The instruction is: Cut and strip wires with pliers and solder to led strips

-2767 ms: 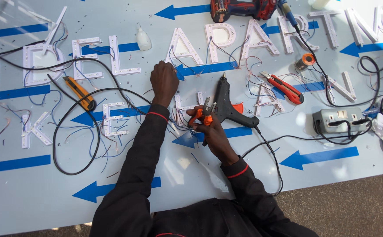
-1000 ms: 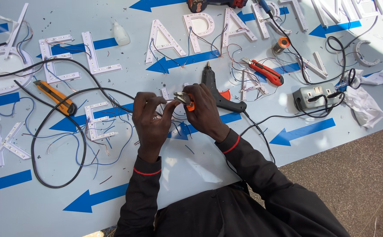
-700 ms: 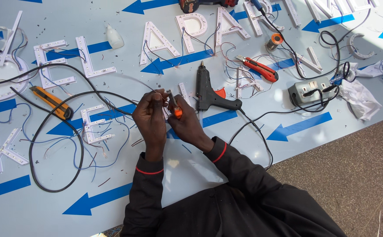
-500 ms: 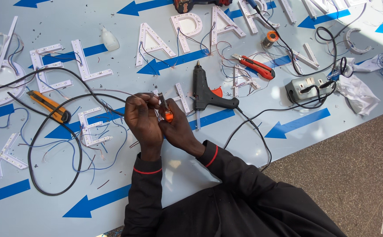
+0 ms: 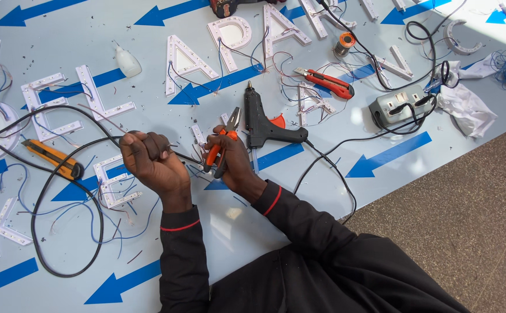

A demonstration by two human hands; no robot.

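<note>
Seen from above, the left hand (image 5: 148, 159) is clenched in a fist around a thin wire (image 5: 99, 119), pulling it taut for working. Just right of it, the right hand (image 5: 230, 165) wraps closed around orange-handled pliers (image 5: 223, 139), tips pointing away. A black glue gun (image 5: 264, 123) lies beside them on the pale blue board (image 5: 334, 191).

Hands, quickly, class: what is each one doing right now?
Left hand: closed around a thin wire.
Right hand: closed on orange-handled pliers.
</note>
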